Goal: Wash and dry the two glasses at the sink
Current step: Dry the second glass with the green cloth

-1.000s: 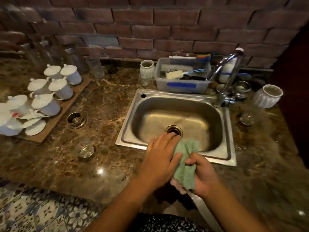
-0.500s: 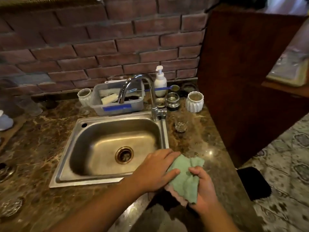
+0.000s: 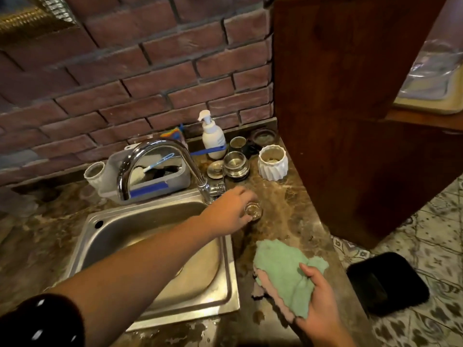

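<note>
Left hand (image 3: 231,210) has reached the glass (image 3: 253,210); right hand (image 3: 317,308) holds cloth (image 3: 283,271)

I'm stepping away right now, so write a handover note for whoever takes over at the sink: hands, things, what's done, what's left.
Left hand: fingers curled round the small glass, upright on the counter right of the sink, near the base of the tap.
Right hand: grips the green cloth, right of the sink.
Second glass: not in view.
Done: unclear whether this glass is washed; no water visibly running.
Left: probably wash it if needed, dry it with the cloth, then the other glass.
</note>
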`<state>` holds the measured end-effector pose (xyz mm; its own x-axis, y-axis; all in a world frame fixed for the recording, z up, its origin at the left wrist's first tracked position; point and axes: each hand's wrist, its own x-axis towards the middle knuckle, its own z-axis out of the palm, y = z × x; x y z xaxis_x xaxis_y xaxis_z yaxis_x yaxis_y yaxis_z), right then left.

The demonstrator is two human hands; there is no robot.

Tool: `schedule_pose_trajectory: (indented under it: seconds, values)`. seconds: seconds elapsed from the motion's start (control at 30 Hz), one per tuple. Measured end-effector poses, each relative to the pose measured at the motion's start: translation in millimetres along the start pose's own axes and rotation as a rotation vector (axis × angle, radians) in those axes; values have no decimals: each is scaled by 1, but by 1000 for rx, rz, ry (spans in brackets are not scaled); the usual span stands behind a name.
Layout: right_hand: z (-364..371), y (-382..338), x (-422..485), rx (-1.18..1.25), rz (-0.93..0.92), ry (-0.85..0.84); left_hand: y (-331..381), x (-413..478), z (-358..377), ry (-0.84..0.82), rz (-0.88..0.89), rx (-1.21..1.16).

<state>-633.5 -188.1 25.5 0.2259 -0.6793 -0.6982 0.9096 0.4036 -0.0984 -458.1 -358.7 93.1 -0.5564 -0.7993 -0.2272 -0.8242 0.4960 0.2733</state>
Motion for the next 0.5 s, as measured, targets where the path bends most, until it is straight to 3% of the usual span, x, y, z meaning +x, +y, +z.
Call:
schedule_pose_trajectory:
  seconds: [0.27,0.5]
  values:
    - [9,-25,29,9,-60,78,-3,69,18,-258,-118,113]
    - [26,-37,33,45,-28,78,-5,70,28,-175,-190,35]
